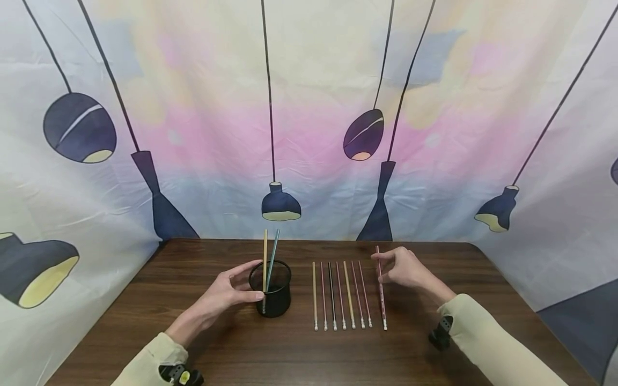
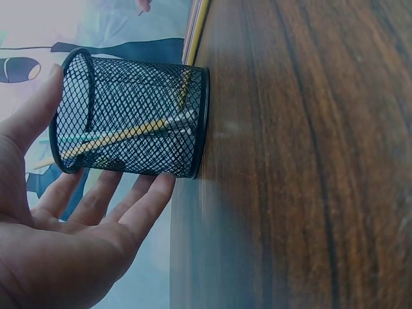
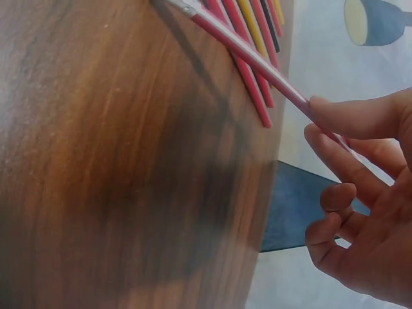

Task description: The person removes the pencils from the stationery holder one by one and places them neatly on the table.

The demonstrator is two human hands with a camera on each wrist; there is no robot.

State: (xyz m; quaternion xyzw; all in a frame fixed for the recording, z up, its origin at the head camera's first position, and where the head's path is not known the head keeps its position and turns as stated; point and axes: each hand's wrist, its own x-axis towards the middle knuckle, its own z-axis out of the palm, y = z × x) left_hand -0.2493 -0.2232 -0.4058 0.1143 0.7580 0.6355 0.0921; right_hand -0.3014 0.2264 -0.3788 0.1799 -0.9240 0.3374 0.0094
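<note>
A black mesh pencil cup (image 1: 277, 305) stands upright on the table, left of the middle. My left hand (image 1: 224, 292) holds it from the left side, with thumb and fingers spread around its wall near the rim (image 2: 87, 109). Inside lean a yellow pencil (image 1: 265, 252) and a light blue pencil (image 1: 274, 252), their tops sticking out above the rim. My right hand (image 1: 405, 268) pinches a red pencil (image 3: 257, 62) between thumb and fingers near its upper end. The pencil's eraser end (image 1: 385, 326) points toward me, at the right of a row of pencils.
Several pencils in red, yellow and black, such as a black pencil (image 1: 331, 295), lie side by side between the cup and my right hand, erasers toward me. Behind the brown wooden table (image 1: 333, 359) hangs a cloth (image 1: 318, 107) printed with lamps.
</note>
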